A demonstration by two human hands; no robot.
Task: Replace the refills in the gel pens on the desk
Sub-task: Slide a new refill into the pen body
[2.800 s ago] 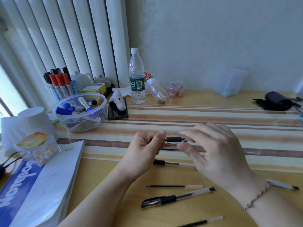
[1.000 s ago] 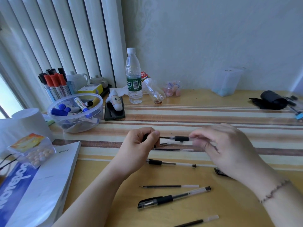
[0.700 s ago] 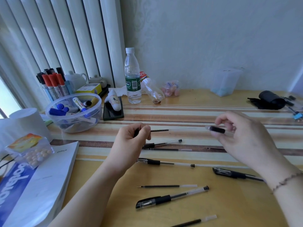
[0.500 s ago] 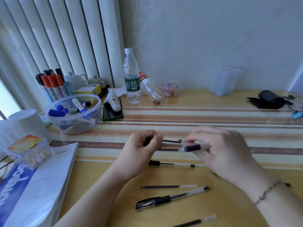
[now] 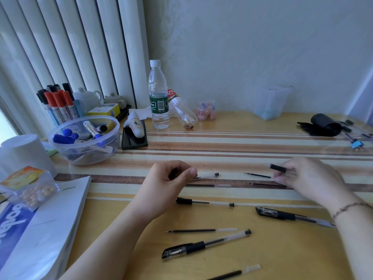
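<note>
My left hand (image 5: pixel 169 180) is closed, pinching a small dark pen part (image 5: pixel 174 172) over the striped middle of the desk. Just behind it lies a clear pen (image 5: pixel 205 175). My right hand (image 5: pixel 308 178) is far to the right and holds a clear pen barrel with a black grip (image 5: pixel 278 168). A thin black refill (image 5: pixel 257 175) sits just left of its fingertips; I cannot tell whether it is held. More refills (image 5: pixel 207 185) (image 5: pixel 199 230) (image 5: pixel 234 274), an uncapped pen (image 5: pixel 203 202) and two capped pens (image 5: pixel 203 244) (image 5: pixel 292 216) lie on the desk.
At the left are a plastic bowl of markers (image 5: pixel 84 138), a phone (image 5: pixel 134 141), a paper cup (image 5: pixel 24 152), a candy box (image 5: pixel 28 184) and a thick book (image 5: pixel 44 229). A water bottle (image 5: pixel 158 96), a clear tub (image 5: pixel 270 102) and a black pouch (image 5: pixel 323 125) stand along the back.
Half a second ago both hands met at the pen in the middle. Now they are apart: my right hand has carried the barrel to the right, and my left hand stays put.
</note>
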